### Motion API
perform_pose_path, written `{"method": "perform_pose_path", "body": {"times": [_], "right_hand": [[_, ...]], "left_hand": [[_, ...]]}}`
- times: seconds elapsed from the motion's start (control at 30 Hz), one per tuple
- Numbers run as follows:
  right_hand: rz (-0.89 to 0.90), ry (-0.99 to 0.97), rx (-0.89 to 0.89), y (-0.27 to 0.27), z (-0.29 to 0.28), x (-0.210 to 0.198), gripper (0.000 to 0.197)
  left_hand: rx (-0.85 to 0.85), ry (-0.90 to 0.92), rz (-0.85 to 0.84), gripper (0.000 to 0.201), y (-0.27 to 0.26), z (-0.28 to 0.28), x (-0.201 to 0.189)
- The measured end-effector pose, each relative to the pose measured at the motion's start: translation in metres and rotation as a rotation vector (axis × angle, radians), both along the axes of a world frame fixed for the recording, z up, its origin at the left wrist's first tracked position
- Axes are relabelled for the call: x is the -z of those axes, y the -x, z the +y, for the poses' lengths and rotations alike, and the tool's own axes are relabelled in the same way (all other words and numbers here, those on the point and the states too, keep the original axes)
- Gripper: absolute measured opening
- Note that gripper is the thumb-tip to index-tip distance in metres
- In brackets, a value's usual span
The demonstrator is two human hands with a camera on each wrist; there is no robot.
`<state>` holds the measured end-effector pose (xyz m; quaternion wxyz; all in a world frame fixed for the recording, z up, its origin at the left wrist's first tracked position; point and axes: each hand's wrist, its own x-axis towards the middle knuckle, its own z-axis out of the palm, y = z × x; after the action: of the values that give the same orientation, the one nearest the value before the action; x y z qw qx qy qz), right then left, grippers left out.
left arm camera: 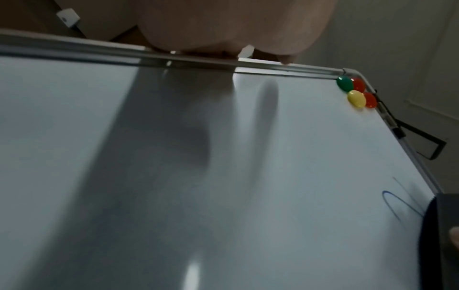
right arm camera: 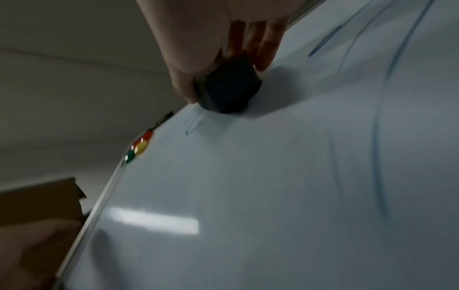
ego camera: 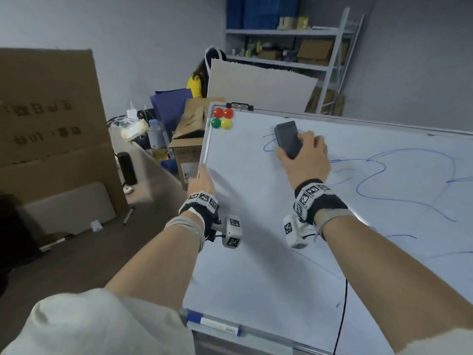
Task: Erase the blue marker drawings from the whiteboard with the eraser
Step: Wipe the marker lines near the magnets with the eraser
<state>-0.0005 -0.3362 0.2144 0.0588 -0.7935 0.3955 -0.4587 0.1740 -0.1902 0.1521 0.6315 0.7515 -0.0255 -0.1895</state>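
Right hand [ego camera: 305,160] grips dark eraser [ego camera: 288,139], pressed flat on whiteboard [ego camera: 256,252] upper centre, over a blue loop [ego camera: 267,146]. Left hand [ego camera: 202,181] clasps the board's left frame edge. Magnets [ego camera: 222,118] crowd top-left corner; bare board lower left; blue lines [ego camera: 384,180] right.

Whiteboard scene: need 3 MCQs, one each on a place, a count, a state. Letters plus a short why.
1. Where do the magnets sit on the whiteboard?
A. upper left corner
B. bottom edge
C. centre

2. How many magnets are red?
A. one
B. two
C. four

3. What is the right hand doing?
A. hanging idle
B. holding a marker
C. gripping the eraser against the board

Answers:
1 A, the cluster sits by the frame's top left corner in the head view.
2 B, two red above one green and one yellow.
3 C, fingers wrap the dark eraser, which is on a blue loop; the left hand holds the board's left edge.
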Motion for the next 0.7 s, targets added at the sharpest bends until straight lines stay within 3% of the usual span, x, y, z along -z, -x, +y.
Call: {"method": "perform_pose_path", "body": {"times": [0.13, 0.33, 0.4, 0.53, 0.6, 0.7], "right_hand": [[0.073, 0.010, -0.082, -0.021, -0.001, -0.019, 0.049], [0.359, 0.150, -0.275, -0.054, 0.031, 0.001, 0.049], [0.312, 0.123, -0.194, -0.047, 0.019, -0.011, 0.048], [0.041, 0.012, 0.058, -0.008, -0.025, -0.028, 0.048], [0.009, 0.004, 0.077, -0.001, -0.026, -0.022, 0.048], [0.067, -0.010, -0.041, -0.008, 0.000, 0.005, 0.049]], "left_hand": [[-0.002, 0.035, -0.068, 0.067, -0.014, -0.003, -0.013], [0.069, 0.071, -0.068, 0.053, -0.027, -0.001, -0.001], [0.047, 0.070, -0.069, 0.052, -0.026, -0.003, -0.001], [0.071, 0.010, -0.121, 0.049, -0.019, -0.010, 0.002], [0.045, 0.017, -0.117, 0.051, -0.019, -0.013, 0.005], [-0.059, 0.017, -0.093, 0.060, -0.022, -0.016, 0.010]]}}
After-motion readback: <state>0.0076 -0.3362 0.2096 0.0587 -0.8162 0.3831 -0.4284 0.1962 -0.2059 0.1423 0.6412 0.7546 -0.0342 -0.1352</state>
